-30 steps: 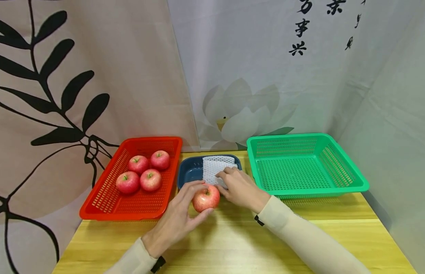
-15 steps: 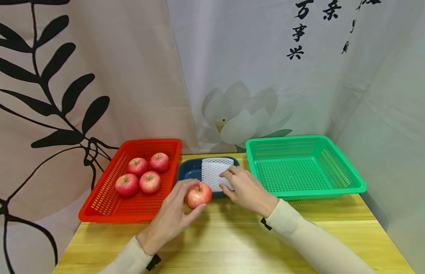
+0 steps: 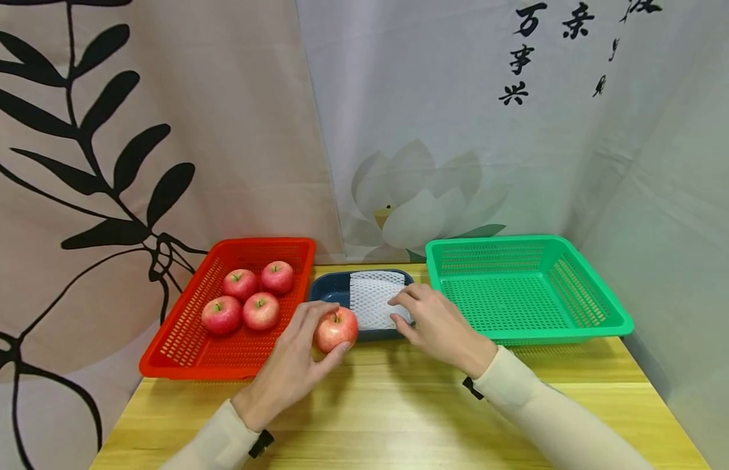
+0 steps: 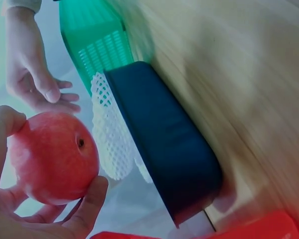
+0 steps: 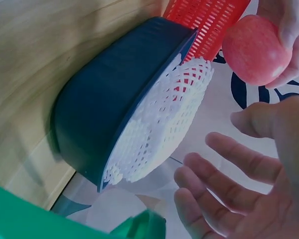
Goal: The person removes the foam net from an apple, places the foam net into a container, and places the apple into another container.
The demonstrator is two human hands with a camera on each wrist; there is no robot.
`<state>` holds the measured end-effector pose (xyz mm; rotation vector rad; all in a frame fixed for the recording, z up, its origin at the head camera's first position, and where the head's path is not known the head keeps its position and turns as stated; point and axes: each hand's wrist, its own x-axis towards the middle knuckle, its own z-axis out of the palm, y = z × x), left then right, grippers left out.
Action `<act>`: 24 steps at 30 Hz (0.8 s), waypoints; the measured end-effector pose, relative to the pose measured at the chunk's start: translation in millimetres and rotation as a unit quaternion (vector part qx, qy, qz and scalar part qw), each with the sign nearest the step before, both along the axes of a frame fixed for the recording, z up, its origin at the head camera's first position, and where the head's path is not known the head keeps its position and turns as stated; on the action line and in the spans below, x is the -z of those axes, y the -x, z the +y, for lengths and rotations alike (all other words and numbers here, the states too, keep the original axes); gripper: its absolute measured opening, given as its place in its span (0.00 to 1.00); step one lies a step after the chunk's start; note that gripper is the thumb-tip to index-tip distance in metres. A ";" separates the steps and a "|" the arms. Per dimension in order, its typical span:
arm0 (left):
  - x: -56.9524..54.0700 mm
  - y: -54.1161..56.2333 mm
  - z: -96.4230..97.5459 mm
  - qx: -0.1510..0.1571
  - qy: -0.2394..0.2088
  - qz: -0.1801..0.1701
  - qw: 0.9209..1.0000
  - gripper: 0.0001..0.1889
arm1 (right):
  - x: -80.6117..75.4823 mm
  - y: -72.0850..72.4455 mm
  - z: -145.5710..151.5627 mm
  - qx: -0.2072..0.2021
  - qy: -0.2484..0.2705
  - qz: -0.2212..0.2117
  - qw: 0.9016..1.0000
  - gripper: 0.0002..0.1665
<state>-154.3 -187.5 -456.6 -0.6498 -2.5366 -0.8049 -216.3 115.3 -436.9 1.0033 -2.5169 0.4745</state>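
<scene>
A red apple (image 3: 336,329) is gripped by my left hand (image 3: 290,362), raised in front of the dark blue tray (image 3: 329,284). In the left wrist view thumb and fingers curl round the apple (image 4: 55,157). White foam netting (image 3: 376,300) lies in the tray and bulges above its rim, as the right wrist view shows of the netting (image 5: 159,119). My right hand (image 3: 443,326) hovers over the netting's right side with nothing held. Its fingers (image 5: 234,154) are loosely bent and spread apart, separate from the netting in the right wrist view.
A red basket (image 3: 194,356) with several apples (image 3: 261,311) stands to the left of the tray. At the right is a green basket (image 3: 528,333) with perforated sides. All rest on a wooden table (image 3: 387,418) backed by a printed curtain (image 3: 252,130).
My left hand has moved slightly left with the apple. The right hand has drawn back to the right from the netting, and its fingers have come off it.
</scene>
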 end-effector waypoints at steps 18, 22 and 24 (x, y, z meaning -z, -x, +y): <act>-4.3 3.6 -4.8 -0.022 -0.010 0.001 1.000 0.34 | -3.6 -1.7 30.7 -0.003 0.019 0.022 1.000 0.11; -4.1 3.9 -6.7 -0.022 -0.008 0.003 1.000 0.33 | -4.9 -1.5 35.7 0.002 0.025 0.017 1.000 0.10; -4.6 4.4 -8.0 -0.023 -0.006 0.005 1.000 0.33 | -5.6 -1.6 38.3 0.005 0.027 0.013 1.000 0.10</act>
